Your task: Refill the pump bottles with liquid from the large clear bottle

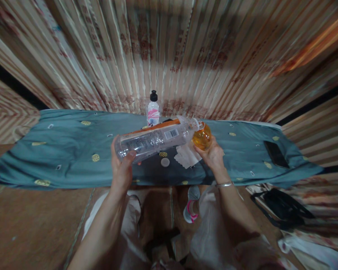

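A large clear plastic bottle (pixel 154 140) with a printed label and barcode lies nearly level in the air, its neck pointing right. My left hand (pixel 123 163) is wrapped round its base end. In my right hand (pixel 212 153) is a small round clear bottle (pixel 202 137) with amber liquid inside, its top tilted toward the big bottle's mouth. The two mouths meet or nearly meet; I cannot tell if they touch. Below them on the cloth lie a white round cap (pixel 165 162) and a crumpled white tissue (pixel 187 155).
Behind the large bottle stands a squeeze bottle (pixel 153 110) with a black cap and pink label. A dark phone (pixel 276 153) lies at the right of the blue-green tablecloth (pixel 70 146). A pleated curtain (pixel 163 56) hangs behind. A black bag (pixel 283 208) sits low at right.
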